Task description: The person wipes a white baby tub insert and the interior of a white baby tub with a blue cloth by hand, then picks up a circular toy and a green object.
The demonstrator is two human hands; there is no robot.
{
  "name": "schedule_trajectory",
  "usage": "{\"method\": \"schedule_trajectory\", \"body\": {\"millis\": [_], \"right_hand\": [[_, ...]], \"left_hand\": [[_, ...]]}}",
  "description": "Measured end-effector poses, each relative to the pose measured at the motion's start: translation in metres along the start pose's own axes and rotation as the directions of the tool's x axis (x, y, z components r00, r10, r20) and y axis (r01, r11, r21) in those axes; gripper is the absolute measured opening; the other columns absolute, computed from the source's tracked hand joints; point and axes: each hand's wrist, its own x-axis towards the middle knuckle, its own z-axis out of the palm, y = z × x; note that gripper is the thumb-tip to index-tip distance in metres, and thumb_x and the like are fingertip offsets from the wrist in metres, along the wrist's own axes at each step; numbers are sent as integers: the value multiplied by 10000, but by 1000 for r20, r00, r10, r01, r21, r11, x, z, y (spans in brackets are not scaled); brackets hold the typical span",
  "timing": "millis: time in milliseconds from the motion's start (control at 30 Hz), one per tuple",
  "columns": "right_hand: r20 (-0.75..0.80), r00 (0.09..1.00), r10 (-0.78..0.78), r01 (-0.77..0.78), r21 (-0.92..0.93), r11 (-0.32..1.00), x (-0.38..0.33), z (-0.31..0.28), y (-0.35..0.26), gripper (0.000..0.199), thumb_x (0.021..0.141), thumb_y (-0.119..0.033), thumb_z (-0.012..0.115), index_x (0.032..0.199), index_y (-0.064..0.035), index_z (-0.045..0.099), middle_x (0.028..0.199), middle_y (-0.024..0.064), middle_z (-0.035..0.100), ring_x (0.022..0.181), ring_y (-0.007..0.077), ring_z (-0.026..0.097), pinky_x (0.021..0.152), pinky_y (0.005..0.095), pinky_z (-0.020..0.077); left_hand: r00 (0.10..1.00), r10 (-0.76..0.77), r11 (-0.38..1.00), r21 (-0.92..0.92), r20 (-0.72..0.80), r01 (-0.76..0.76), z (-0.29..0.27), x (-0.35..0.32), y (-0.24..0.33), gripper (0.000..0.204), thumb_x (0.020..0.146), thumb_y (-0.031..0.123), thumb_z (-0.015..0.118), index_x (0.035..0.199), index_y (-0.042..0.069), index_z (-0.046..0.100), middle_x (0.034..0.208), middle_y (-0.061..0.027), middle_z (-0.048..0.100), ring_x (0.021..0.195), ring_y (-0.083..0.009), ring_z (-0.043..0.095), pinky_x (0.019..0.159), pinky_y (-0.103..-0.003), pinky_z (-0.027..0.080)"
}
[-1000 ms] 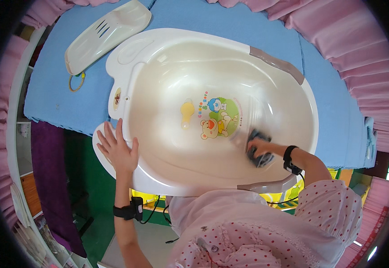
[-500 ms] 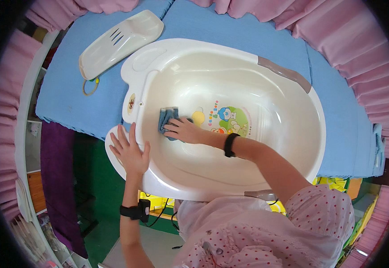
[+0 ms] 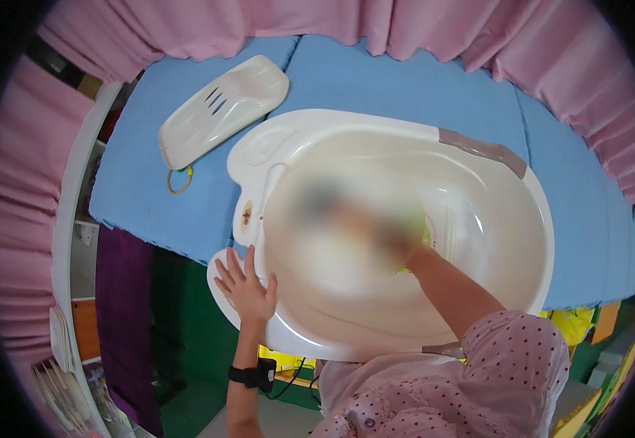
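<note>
A white baby bathtub [image 3: 376, 125] with grey-brown grips lies across a blue-covered table. My left hand [image 3: 248, 293] rests with fingers spread on the rim at its near left corner and holds nothing. Inside the tub reaches my right arm, but a heavy blur covers my right hand [image 3: 357, 217], so its fingers cannot be made out. A dark bluish smear [image 3: 322, 196] shows beyond it, where the blue cloth was earlier. Part of a green picture [image 3: 427, 232] on the tub floor peeks out beside the blur.
A white slotted bath seat [image 3: 226, 106] with a cord loop [image 3: 179, 182] lies behind the tub's left end on the blue cover [image 3: 405, 80]. Pink curtains [image 3: 434, 29] hang around the back and sides. Dark purple fabric [image 3: 124, 321] drapes at the left, near shelves.
The view has shifted, so tub and seat sit lower and further right. My right hand and the cloth, sharp before with the hand on the cloth, are now blurred. My left hand stays on the rim.
</note>
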Motion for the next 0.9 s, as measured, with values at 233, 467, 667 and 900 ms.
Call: {"method": "schedule_trajectory", "body": {"millis": [233, 467, 667, 900], "right_hand": [[47, 987, 154, -146, -139, 979, -75, 69, 70, 409, 774, -251, 494, 1160, -284, 364, 1370, -101, 153, 1206, 141, 220, 872, 433, 330], [326, 855, 403, -391, -105, 914, -288, 93, 90, 310, 769, -278, 467, 1077, -317, 464, 1343, -105, 200, 1200, 158, 233, 840, 578, 298], [586, 457, 669, -683, -250, 686, -347, 50, 46, 362, 766, -225, 516, 1118, -250, 436, 1320, -23, 236, 1196, 249, 238, 763, 577, 337], [996, -10, -94, -923, 27, 383, -306, 6, -34, 745, 621, -225, 695, 1240, -131, 291, 1285, 155, 181, 1176, 422, 202, 800, 535, 383]], "left_hand": [[1000, -12, 1000, 20, 7, 12, -1, 1, 3, 617, 714, 368, 521, 1271, 179, 334, 1351, -157, 196, 1241, -425, 73, 951, -579, 50], [1000, 15, 1000, 12, -11, -15, -2, 2, 5, 616, 722, 390, 505, 1273, 176, 329, 1352, -157, 194, 1242, -421, 75, 946, -583, 59], [1000, 14, 997, 76, 5, -14, -3, -5, 0, 615, 739, 413, 482, 1282, 177, 313, 1357, -151, 185, 1246, -417, 73, 944, -587, 65], [1000, 14, 998, 59, -7, -14, 5, -3, 5, 609, 748, 433, 468, 1281, 179, 318, 1355, -148, 189, 1244, -419, 76, 938, -594, 76]]}}
